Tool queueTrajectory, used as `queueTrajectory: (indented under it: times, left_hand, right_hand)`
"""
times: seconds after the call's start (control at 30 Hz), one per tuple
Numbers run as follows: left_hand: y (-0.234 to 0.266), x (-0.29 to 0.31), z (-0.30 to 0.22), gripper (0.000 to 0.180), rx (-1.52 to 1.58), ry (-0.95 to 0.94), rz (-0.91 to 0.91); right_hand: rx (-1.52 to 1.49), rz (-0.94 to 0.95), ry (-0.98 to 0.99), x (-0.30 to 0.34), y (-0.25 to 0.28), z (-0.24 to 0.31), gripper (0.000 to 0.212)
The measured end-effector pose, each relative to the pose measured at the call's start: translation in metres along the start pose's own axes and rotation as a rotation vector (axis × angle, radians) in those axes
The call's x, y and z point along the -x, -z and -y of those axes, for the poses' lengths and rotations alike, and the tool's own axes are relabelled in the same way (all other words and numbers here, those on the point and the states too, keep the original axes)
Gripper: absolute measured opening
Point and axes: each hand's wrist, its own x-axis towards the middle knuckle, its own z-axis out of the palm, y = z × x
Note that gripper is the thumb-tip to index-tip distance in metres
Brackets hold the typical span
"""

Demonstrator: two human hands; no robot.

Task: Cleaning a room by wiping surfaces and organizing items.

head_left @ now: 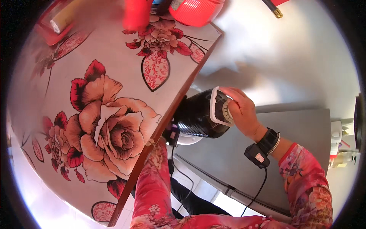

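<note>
A glossy black rounded appliance (pixel 194 116) stands beside the table's right edge. On its right side is a white-rimmed panel (pixel 214 105) with a pale ridged dial (pixel 227 112). My right hand (pixel 244 112) is closed at this dial, thumb and fingers bent around it and against the panel's rim. A dark band and a corded black box (pixel 257 155) are on my right wrist. My left sleeve (pixel 154 171) runs up along the table edge to another small black box (pixel 172 134) near the appliance's base. The left hand itself is hidden there.
The table's floral cover (pixel 126 76) fills the left, its brown edge (pixel 183 95) slanting between me and it. Red containers (pixel 196 11) stand at its far end. A grey cabinet-like surface (pixel 289 141) lies right. A hose with a brass end (pixel 276 13) hangs far right.
</note>
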Motion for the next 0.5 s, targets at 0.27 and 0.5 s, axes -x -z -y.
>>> queueTrajectory:
  times: [0.27,0.5]
  left_hand:
    - [0.011,0.005,0.059,0.043,-0.856,-0.353,-0.216]
    - [-0.028,0.073,0.152,0.036,-0.969,-0.121,-0.347]
  right_hand:
    - [-0.017,-0.007,0.013,-0.004,0.001,-0.002,0.032]
    - [-0.064,0.053,-0.018,0.0,0.0,-0.002,0.034]
